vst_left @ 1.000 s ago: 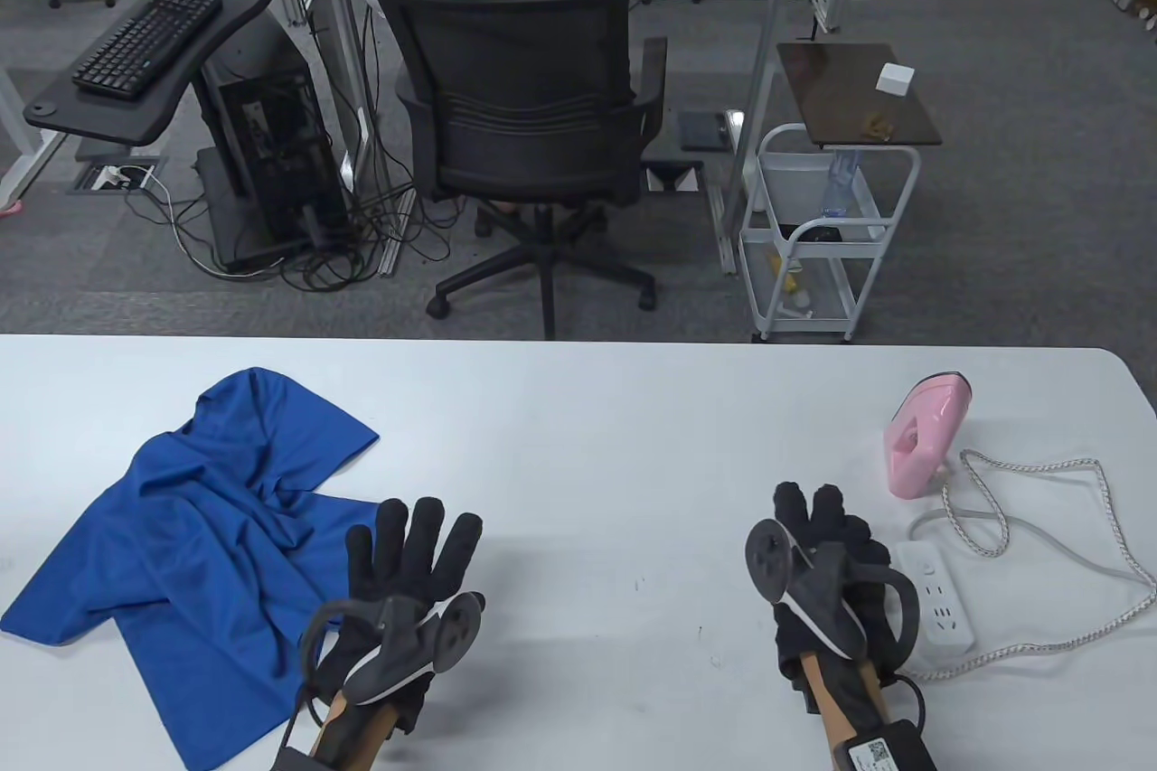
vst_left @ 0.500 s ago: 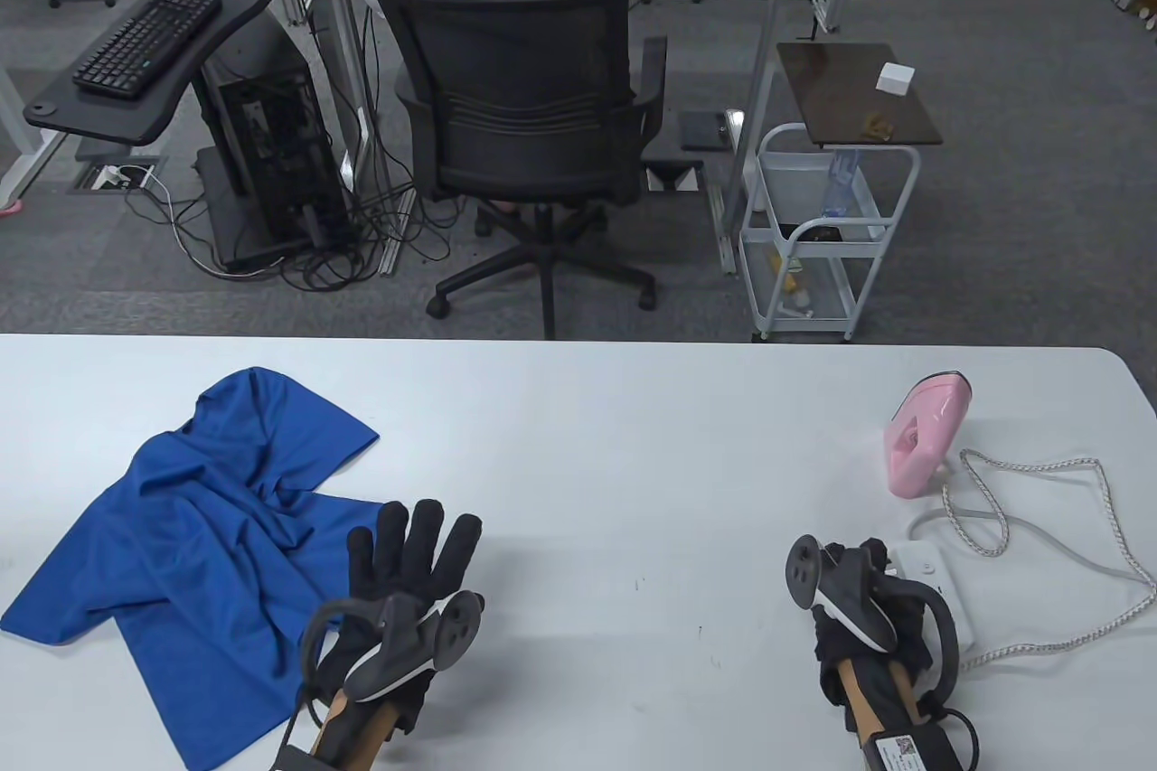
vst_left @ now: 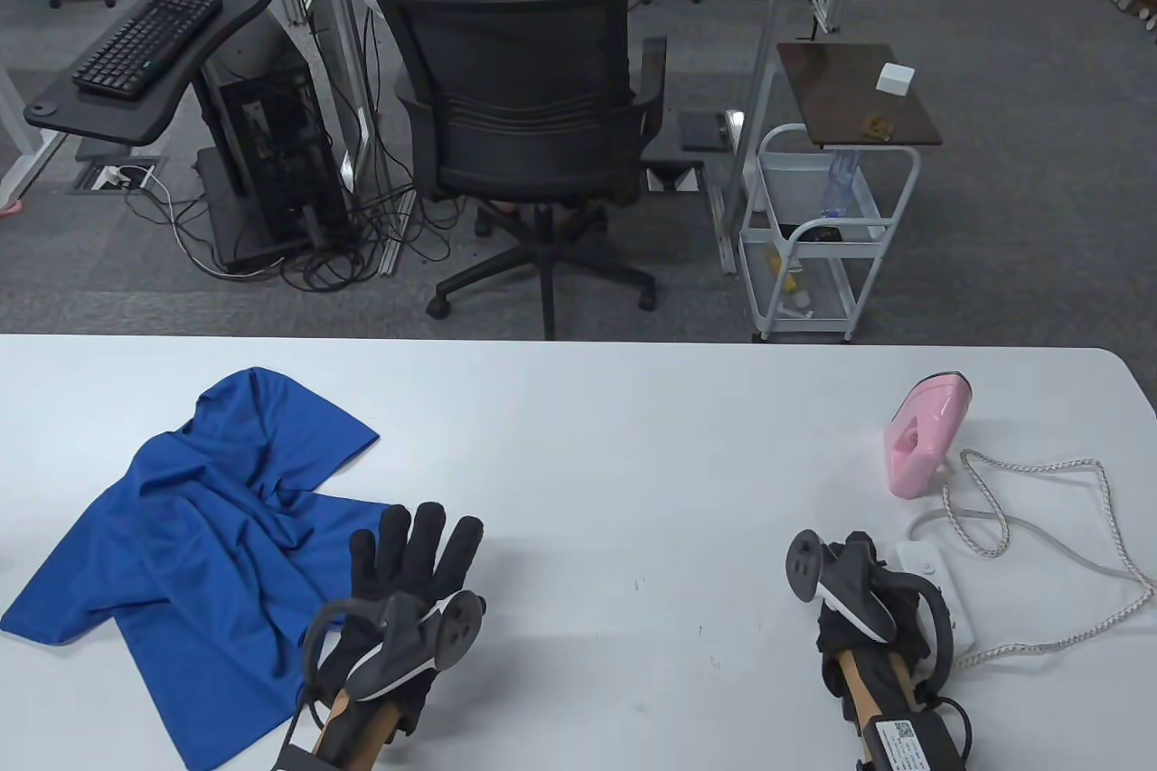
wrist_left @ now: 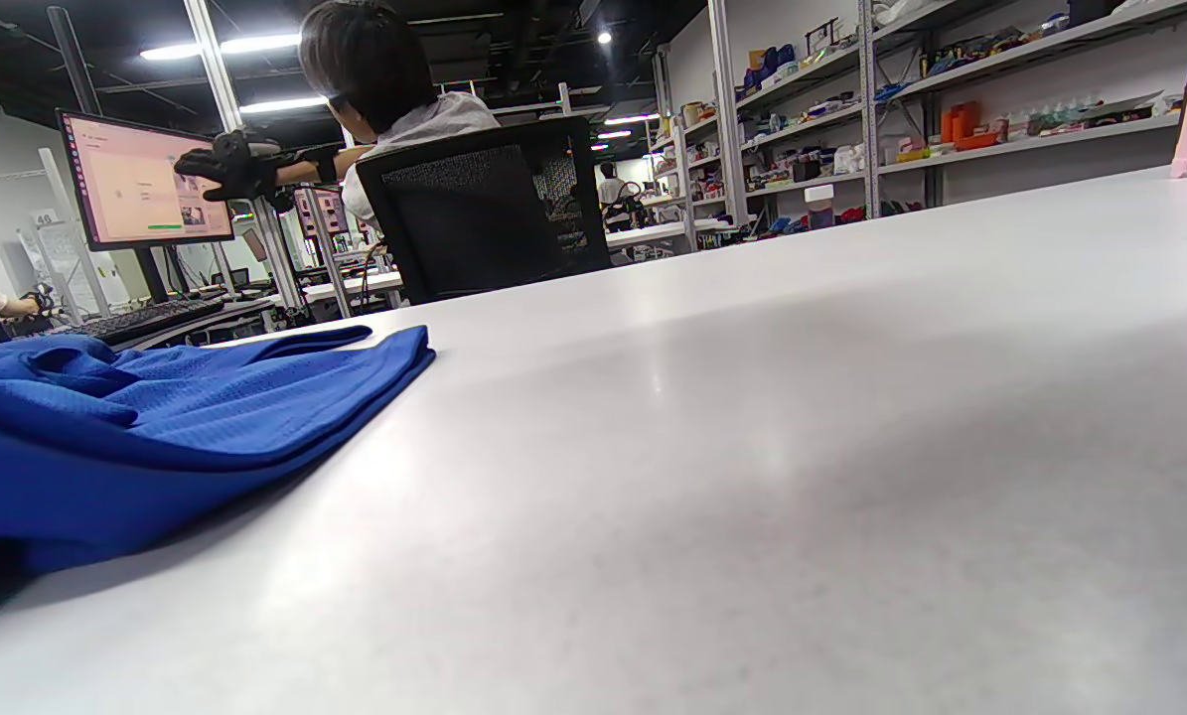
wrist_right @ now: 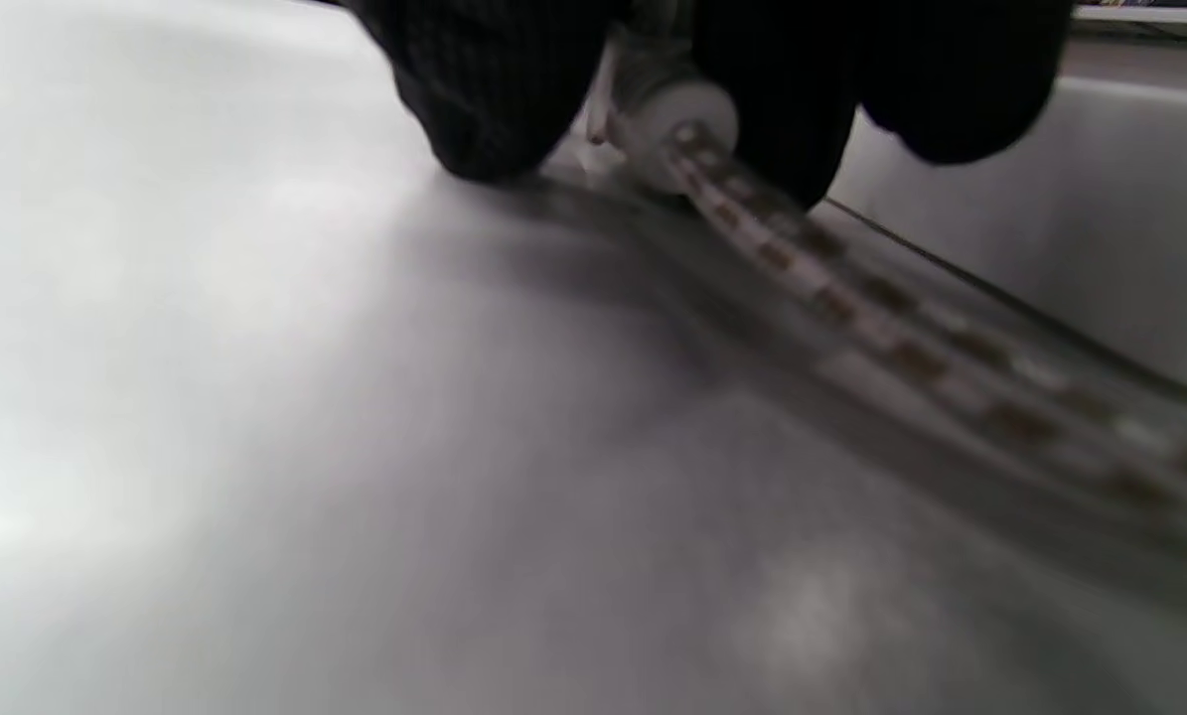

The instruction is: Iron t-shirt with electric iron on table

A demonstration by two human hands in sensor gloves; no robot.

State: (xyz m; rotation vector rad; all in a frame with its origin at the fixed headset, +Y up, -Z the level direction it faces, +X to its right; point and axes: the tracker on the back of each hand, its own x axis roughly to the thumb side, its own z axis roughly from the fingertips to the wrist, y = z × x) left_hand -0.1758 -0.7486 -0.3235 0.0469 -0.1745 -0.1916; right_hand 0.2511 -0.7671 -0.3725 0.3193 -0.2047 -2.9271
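Left hand flat, fingers straight, on the shirt edge — right hand curled round the plug at the power strip; iron upright, far right.

The white tabletop carries a crumpled blue t-shirt at left; far right, a pink iron, its cord and a power strip.
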